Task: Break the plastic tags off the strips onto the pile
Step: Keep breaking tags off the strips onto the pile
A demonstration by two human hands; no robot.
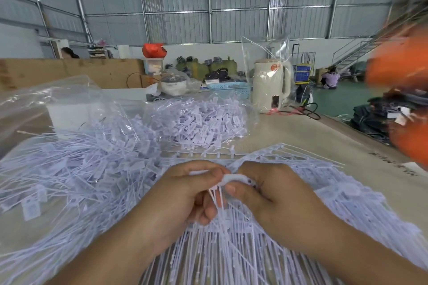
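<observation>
The likeliest slip, as I judge it, is a messy break. I have a small bunch of tags (234,179) pinched between both hands at the centre of the frame, and if I twist too many at once some could tear at the stem instead of snapping clean, or stay hanging on the strips (231,245). The thin stems are slippery-looking and crowded, so a finger could also catch a neighbouring stem and drag the whole fan of strips out of place. A third risk: freed tags could drop onto the strips below my hands instead of the pile (76,169), and then get mixed back in with unbroken ones.

My left hand (183,194) is curled, thumb and forefinger closed on the left end of the white bunch, with the lower fingers folded round a few stems. My right hand (268,192) is curled too, its thumb pressing the right end of the same bunch against the fingers. The two hands nearly touch, with the tags between them.

The strips fan out beneath and beyond my hands, filling the lower centre and lower right of the frame, and one strip's spine shows just above my knuckles. The pile of loose tags lies to the left, spreading from centre left down to the lower left edge. More tags sit in a clear bag (203,120) above centre.
</observation>
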